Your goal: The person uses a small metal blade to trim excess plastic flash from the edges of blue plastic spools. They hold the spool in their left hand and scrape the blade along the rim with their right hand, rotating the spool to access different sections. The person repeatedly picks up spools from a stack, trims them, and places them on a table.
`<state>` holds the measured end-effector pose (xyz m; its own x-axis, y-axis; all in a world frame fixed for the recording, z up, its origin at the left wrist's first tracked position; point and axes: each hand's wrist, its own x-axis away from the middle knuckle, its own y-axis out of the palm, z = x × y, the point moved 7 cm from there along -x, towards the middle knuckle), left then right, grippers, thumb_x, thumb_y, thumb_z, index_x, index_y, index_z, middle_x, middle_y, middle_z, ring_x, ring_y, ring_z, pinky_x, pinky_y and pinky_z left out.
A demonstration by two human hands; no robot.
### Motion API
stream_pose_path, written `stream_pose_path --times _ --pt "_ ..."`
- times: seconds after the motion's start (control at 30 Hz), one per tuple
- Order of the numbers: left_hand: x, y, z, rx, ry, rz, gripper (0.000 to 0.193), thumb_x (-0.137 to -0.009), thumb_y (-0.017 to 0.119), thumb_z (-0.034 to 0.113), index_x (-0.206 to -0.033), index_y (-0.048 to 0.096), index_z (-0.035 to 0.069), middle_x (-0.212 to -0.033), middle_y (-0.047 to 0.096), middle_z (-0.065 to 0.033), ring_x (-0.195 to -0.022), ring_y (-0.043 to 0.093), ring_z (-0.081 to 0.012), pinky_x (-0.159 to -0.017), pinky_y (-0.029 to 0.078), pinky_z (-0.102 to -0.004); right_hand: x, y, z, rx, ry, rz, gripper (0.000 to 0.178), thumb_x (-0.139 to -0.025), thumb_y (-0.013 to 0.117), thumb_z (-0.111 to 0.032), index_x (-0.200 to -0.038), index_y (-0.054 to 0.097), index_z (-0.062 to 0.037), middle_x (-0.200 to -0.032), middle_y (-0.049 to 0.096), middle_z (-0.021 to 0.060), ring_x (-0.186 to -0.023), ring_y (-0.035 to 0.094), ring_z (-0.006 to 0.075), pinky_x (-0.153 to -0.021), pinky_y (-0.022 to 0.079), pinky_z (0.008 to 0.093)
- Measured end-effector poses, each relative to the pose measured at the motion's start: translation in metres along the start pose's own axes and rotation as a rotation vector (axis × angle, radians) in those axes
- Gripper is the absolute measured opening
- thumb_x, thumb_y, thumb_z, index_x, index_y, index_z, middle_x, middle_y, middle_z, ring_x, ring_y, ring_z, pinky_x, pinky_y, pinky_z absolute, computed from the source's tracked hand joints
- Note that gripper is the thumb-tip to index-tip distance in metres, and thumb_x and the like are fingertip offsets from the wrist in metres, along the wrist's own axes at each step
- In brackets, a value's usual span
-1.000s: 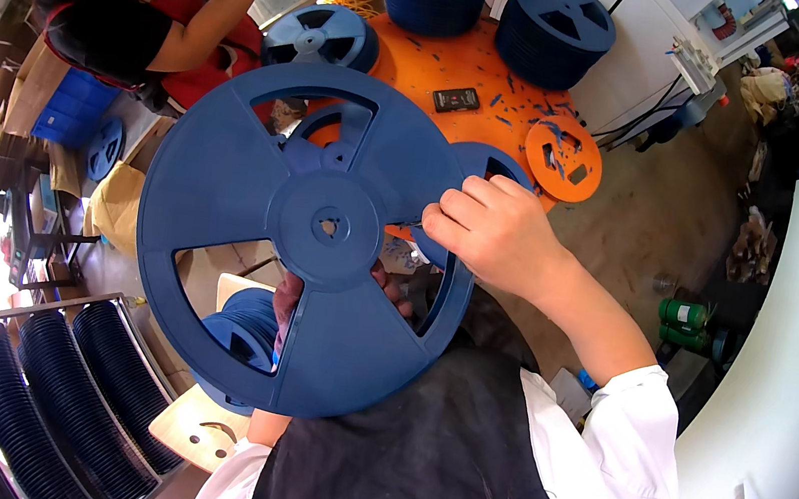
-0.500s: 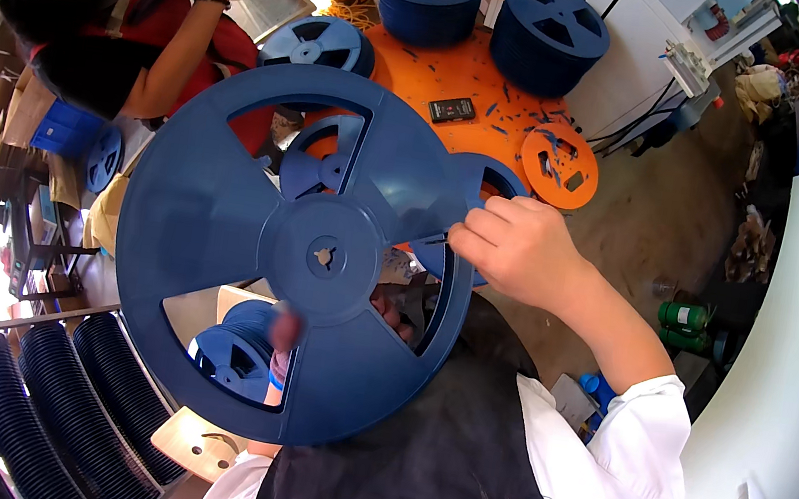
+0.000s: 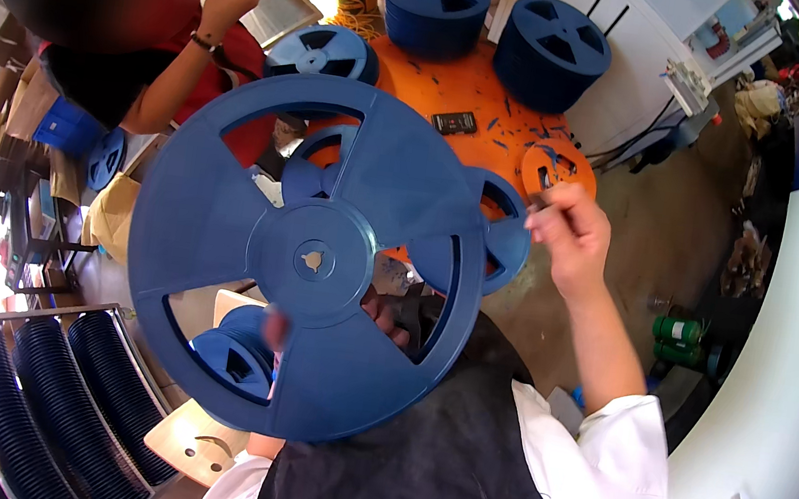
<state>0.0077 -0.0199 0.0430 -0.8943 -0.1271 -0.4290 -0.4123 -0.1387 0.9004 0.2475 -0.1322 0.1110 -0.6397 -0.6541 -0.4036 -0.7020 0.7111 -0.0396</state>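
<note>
A large blue plastic reel (image 3: 298, 367) with three wide cut-outs and a small central hole is held up in front of me. My left hand (image 3: 384, 319) grips it from behind and below; its fingers show through the lower right cut-out and its blurred thumb lies over the lower left one. To the right of the rim, apart from the reel, my right hand (image 3: 573, 234) is raised with its fingers pinched together. A small dark thing pokes out at the fingertips, too blurred to name.
An orange table (image 3: 420, 91) carries stacked blue reels (image 3: 554, 53), a small black device (image 3: 454, 122) and blue scraps. Beside it lies an orange disc (image 3: 559, 170). A co-worker's hand (image 3: 230, 0) is at the upper left. A rack of dark reels (image 3: 82, 400) stands lower left.
My right hand has come off the reel's right side and moved right, away from the rim. The reel has shifted slightly. The co-worker's head and hand have moved.
</note>
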Motion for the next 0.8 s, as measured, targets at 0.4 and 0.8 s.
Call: stream_pose_path --times 0.4,0.8 --pt "-0.027 0.010 -0.029 0.345 -0.151 -0.085 0.078 -0.082 0.072 0.053 -0.135 0.047 0.002 -0.120 0.054 -0.0178 -0.117 0.056 -0.0368 -0.107 0.040 -0.0584 -0.028 0.136 0.094 -0.480 0.603 -0.212 0.023 -0.101 0.061 -0.030 -0.097 0.065 -0.0072 -0.076 0.062 0.0014 -0.064 0.052 0.0079 -0.060 0.042 0.0197" --pt "-0.020 -0.003 -0.044 0.451 -0.212 -0.193 0.082 -0.085 0.071 0.054 -0.143 0.043 0.002 -0.125 0.054 -0.0238 -0.121 0.055 -0.0425 -0.107 0.041 -0.0634 -0.040 0.156 0.077 -0.621 0.426 -0.378 0.027 -0.100 0.064 -0.031 -0.084 0.060 -0.0099 -0.063 0.055 -0.0008 -0.049 0.045 0.0035 -0.048 0.034 0.0181"
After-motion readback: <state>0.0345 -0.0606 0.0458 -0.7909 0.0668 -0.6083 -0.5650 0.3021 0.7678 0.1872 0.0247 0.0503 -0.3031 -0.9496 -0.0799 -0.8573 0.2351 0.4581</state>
